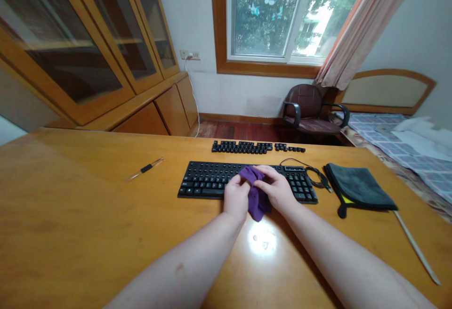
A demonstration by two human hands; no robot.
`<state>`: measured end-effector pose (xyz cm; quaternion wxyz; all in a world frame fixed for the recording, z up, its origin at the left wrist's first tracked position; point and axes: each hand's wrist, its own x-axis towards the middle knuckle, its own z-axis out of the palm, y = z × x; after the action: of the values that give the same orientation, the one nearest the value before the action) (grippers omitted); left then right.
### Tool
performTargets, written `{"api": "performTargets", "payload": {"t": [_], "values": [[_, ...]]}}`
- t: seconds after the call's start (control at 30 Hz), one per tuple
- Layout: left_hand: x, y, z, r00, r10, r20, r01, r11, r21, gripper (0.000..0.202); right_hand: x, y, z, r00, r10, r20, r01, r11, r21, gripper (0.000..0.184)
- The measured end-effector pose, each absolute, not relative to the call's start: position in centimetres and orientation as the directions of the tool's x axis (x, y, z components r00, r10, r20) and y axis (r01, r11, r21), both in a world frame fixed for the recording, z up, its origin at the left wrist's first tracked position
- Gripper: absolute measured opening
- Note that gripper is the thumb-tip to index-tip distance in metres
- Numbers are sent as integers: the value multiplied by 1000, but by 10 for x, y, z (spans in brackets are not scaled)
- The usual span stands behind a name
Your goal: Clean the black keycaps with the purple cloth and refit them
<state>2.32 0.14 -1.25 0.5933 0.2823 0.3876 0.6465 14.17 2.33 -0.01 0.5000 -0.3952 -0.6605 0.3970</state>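
A purple cloth (258, 203) is bunched between my two hands, above the near edge of a black keyboard (205, 179). My left hand (236, 197) has its fingers closed on the cloth's left side. From the right, my right hand (277, 189) pinches the cloth with thumb and fingers. Whether anything is wrapped inside the cloth is hidden. Some upper rows of the keyboard show gaps where keycaps are off. Loose black keycaps (243, 147) lie in rows behind it, near the table's far edge.
On the wooden table (88, 215), a thin tool with a black grip (146, 168) lies to the left. A coiled cable (318, 177) and folded dark grey cloths (360, 186) lie right of the keyboard. A pale thin strip (416, 248) sticks out from under them. A chair (305, 109) stands beyond.
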Motion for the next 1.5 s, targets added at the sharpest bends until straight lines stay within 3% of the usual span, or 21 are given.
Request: {"api": "performTargets", "payload": {"t": [0.23, 0.43, 0.67, 0.93, 1.17, 1.33, 1.5], "values": [[19, 1, -15, -172, 979, -112, -427, 28, 904, 25, 143, 19, 4, -98, 925, 367, 210, 379, -901, 25], [21, 2, -13, -134, 988, -83, -480, 9, 877, 27, 136, 18, -2, 123, 951, 284, 71, 277, -958, 20], [24, -1, -10, -136, 989, -56, -642, -45, 765, 25, 142, 21, 2, -127, 936, 328, 172, 347, -922, 24], [25, 2, -11, -114, 986, -126, -700, 10, 714, 26, 147, 22, 1, -153, 935, 319, 113, 338, -934, 21], [26, 3, -16, -123, 990, -62, -666, -36, 745, 28, 144, 25, 2, -73, 943, 323, 139, 331, -933, 18], [25, 3, -14, -138, 990, -24, -588, -62, 807, 30, 142, 24, -2, 75, 985, 157, -47, 161, -986, 24], [25, 3, -9, -146, 988, -45, -583, -50, 811, 32, 140, 20, -2, -119, 988, 96, -277, 60, -959, 21]]}}
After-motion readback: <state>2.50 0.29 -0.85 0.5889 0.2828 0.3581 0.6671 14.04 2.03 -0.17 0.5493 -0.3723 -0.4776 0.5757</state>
